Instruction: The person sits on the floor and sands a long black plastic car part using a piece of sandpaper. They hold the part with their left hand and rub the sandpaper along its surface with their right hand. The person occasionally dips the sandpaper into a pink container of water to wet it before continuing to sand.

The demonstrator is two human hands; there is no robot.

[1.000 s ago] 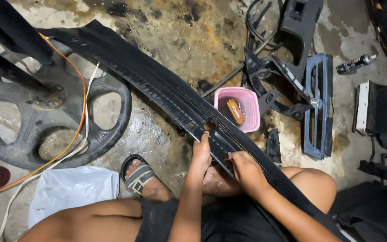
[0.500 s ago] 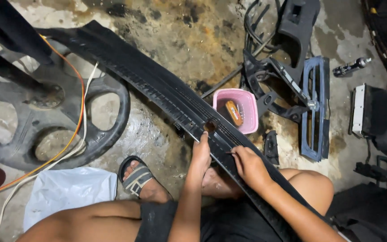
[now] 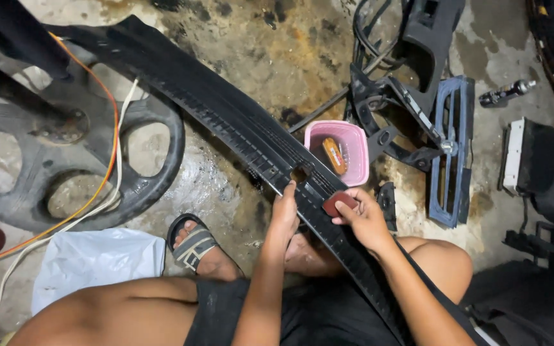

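Black plastic trim panel, long and ribbed, lies across the person's lap and runs away over the stained concrete floor toward the far left. The left hand rests on its near edge, the fingers pressed together and curled over the rim, just below a small square hole in the panel. The left forearm comes straight up from the lap, with the wrist almost unbent. The right hand sits on the panel just to the right of the left fingers, and its fingers pinch a small dark red pad flat against the ribbed face. The right forearm comes in at an angle from the lower right, above the bare knee. Beyond the right fingers, on the floor, stands a pink plastic basket with an orange thing inside. Left of the left fingers, a foot in a sandal rests on the floor.
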